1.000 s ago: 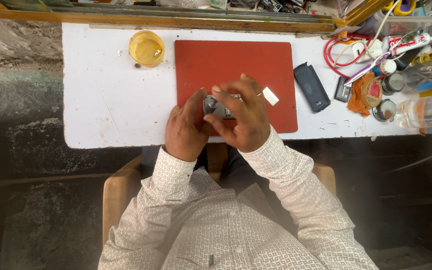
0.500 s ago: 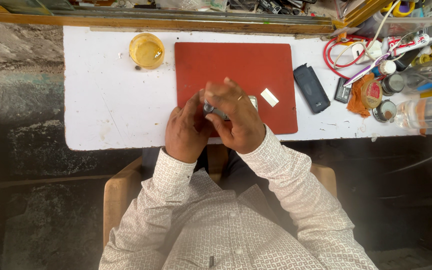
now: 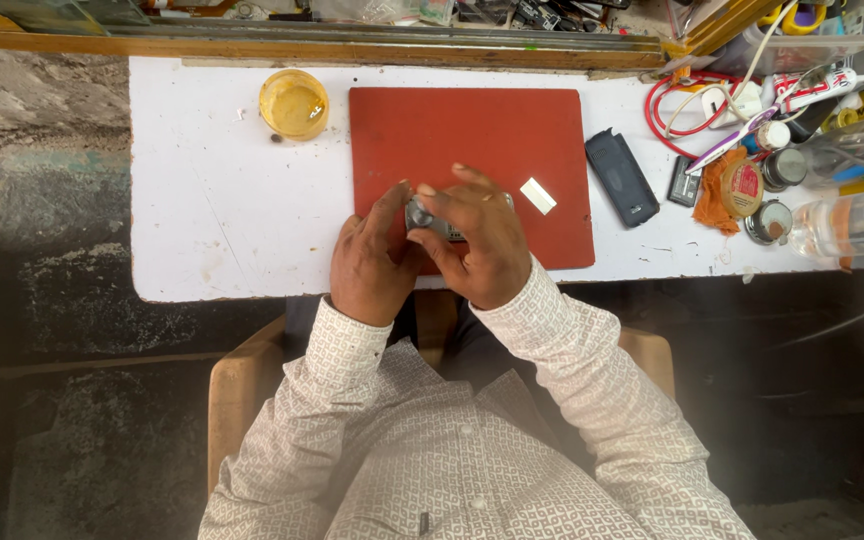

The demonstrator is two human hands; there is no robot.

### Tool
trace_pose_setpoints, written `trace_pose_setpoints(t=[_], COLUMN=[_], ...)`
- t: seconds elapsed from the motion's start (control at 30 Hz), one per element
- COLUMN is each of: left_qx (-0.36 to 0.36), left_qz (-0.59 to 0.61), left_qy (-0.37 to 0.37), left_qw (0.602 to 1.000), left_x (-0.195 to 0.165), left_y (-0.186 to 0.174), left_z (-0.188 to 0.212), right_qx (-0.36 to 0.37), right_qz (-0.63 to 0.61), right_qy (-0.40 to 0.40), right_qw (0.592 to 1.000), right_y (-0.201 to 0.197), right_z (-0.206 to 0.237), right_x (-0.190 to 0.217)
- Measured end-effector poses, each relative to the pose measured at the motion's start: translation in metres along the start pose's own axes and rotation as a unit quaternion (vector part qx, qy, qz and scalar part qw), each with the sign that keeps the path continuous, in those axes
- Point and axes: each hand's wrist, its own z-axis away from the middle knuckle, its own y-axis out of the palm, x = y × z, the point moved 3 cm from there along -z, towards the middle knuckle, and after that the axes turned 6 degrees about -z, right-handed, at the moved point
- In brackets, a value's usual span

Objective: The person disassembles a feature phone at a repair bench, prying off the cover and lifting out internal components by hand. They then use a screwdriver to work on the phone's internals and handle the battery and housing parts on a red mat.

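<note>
Floor [image 3: 42,300]: dark, rough concrete, patchy grey, filling the left side and the lower corners. White table [image 3: 222,200] runs across the top half, scuffed, front edge chipped. A wooden sill [image 3: 302,45] borders it at 12 o'clock. Person in a white patterned shirt [image 3: 452,450] sits on a tan chair [image 3: 242,390], seen from straight above.

Red mat [image 3: 472,140] lies mid-table. At 9 o'clock of the mat, near the table's back edge, a yellow round dish [image 3: 294,104]. At 3 o'clock of the mat, a dark phone [image 3: 621,176], then a small dark battery [image 3: 684,182]. Farther toward 3 o'clock: a red cable [image 3: 674,110], an orange cloth [image 3: 716,200], small round tins [image 3: 770,220], a clear bottle [image 3: 852,225] lying on its side. A small white slip [image 3: 538,195] rests on the mat, just at 2 o'clock of the hands.

Small grey device [image 3: 430,220] sits over the mat's front edge, held between both hands. Left hand [image 3: 372,265] comes in from 7 o'clock, thumb pressed to the device's left end, fingers curled under. Right hand [image 3: 477,240] covers it from 4 o'clock, thumb and forefinger pinched on its top, other fingers spread loosely over the mat. Both hands are closed on the device.

Most of the device is hidden under the right fingers; its kind cannot be told. Clutter at the upper right is cut off by the frame edge.
</note>
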Motion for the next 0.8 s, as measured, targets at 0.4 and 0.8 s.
trace_pose_setpoints(t=[0.4, 0.8], left_qx=[0.006, -0.006], left_qz=[0.005, 0.005], left_qy=[-0.005, 0.024], left_qw=[1.0, 1.0], left_x=[0.004, 0.006], left_y=[0.003, 0.0], left_z=[-0.001, -0.003], right_qx=[-0.005, -0.013], right_qz=[-0.031, -0.044], right_qy=[-0.001, -0.031], right_qw=[1.0, 0.998], right_y=[0.005, 0.012], right_z=[0.012, 0.003], right_x=[-0.008, -0.001])
